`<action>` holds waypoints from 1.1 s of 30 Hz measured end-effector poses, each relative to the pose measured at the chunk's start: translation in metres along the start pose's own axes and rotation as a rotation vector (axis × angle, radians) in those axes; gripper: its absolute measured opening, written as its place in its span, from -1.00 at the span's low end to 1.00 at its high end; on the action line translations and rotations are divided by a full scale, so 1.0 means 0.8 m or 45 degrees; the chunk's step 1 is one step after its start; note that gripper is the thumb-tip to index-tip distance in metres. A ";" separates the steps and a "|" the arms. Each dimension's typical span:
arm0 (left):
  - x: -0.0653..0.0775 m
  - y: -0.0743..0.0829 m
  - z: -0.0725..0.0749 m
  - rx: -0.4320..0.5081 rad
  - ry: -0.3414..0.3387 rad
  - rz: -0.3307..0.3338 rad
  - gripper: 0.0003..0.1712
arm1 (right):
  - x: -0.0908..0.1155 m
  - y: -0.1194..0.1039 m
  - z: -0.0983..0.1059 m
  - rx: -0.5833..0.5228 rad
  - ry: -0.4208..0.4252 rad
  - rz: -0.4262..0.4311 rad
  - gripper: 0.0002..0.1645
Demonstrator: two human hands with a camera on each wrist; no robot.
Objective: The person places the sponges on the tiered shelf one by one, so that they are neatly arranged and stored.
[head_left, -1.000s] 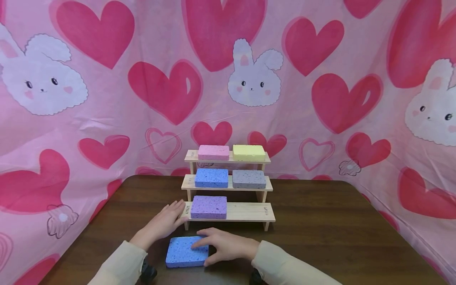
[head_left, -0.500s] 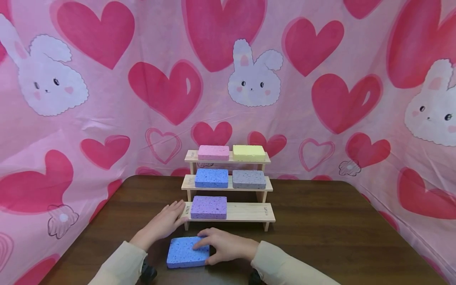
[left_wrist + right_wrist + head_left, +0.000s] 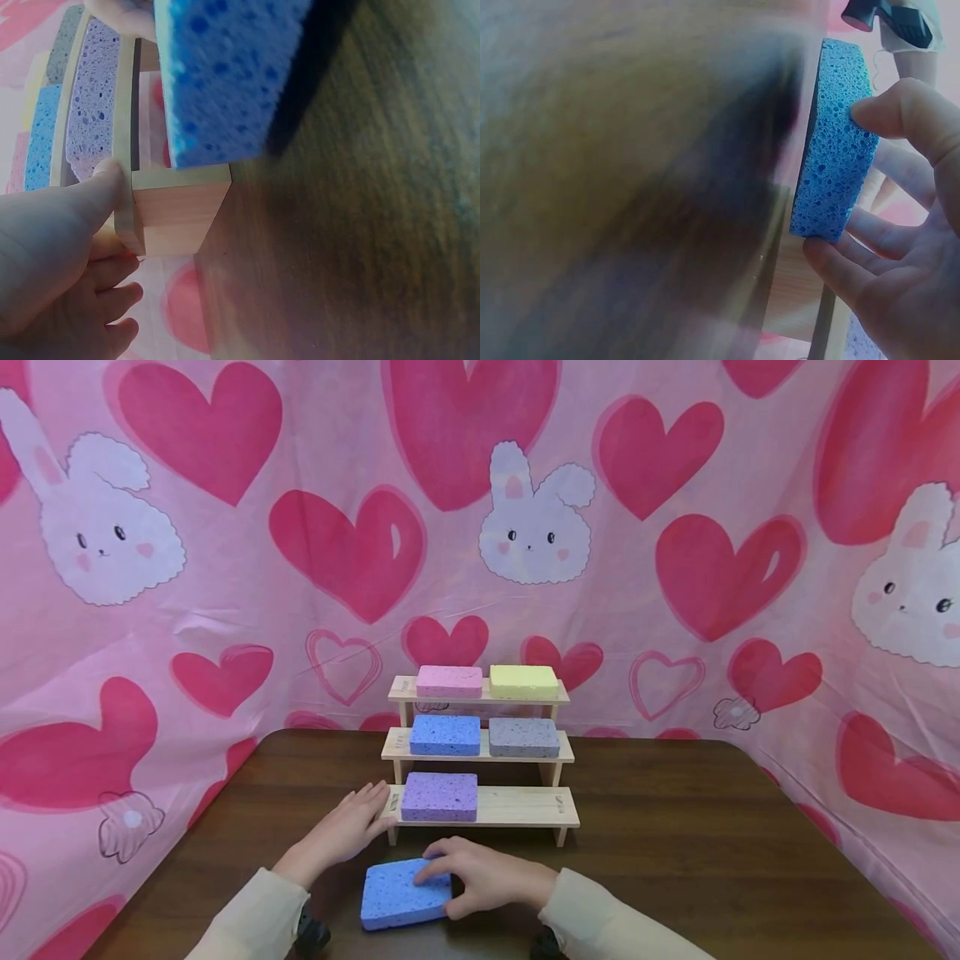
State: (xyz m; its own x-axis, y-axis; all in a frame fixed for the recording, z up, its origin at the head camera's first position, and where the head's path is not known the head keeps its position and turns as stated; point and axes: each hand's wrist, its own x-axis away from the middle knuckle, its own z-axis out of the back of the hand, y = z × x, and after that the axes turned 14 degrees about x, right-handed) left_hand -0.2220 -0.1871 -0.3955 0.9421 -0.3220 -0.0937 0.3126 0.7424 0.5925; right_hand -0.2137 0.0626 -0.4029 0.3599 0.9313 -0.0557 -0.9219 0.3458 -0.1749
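Observation:
A blue sponge (image 3: pixel 405 893) is held by my right hand (image 3: pixel 487 877), fingers on its far and upper sides and thumb on the near right corner. In the right wrist view the sponge (image 3: pixel 834 142) stands on edge between thumb and fingertips (image 3: pixel 821 251). My left hand (image 3: pixel 348 822) rests at the left end of the wooden three-step rack (image 3: pixel 517 806), fingers straight, thumb at the front edge. A purple sponge (image 3: pixel 439 797) sits beside it on the lowest step. The left wrist view shows my left thumb (image 3: pixel 101 184) right at the board's corner.
On the middle step lie a blue sponge (image 3: pixel 445 735) and a grey sponge (image 3: pixel 523 737). Pink (image 3: pixel 449 682) and yellow (image 3: pixel 523 682) sponges lie on top. The rack stands on a dark wooden table (image 3: pixel 660 843); behind it hangs a pink heart-and-rabbit cloth (image 3: pixel 465 602).
My right hand has shifted slightly right and toward me with the blue sponge, which has turned a little and tilted. The left hand and the rack have stayed put.

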 end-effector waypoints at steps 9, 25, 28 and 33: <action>-0.001 0.001 0.001 -0.006 0.001 0.000 -0.26 | 0.018 -0.002 0.014 -0.002 0.052 0.030 -0.50; -0.001 0.001 0.000 -0.008 0.016 -0.033 -0.25 | 0.053 0.001 0.042 -0.091 0.095 -0.003 -0.49; -0.001 0.001 0.000 -0.004 0.019 -0.034 -0.25 | 0.059 0.001 0.048 -0.105 0.106 -0.022 -0.50; -0.001 0.002 0.001 -0.009 0.021 -0.035 -0.26 | 0.068 0.003 0.057 -0.123 0.140 -0.058 -0.49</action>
State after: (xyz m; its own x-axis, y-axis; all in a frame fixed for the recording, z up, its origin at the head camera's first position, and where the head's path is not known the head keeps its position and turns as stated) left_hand -0.2220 -0.1862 -0.3943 0.9351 -0.3323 -0.1232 0.3391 0.7377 0.5839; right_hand -0.2025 0.1195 -0.3615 0.4196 0.8949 -0.1522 -0.8881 0.3700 -0.2729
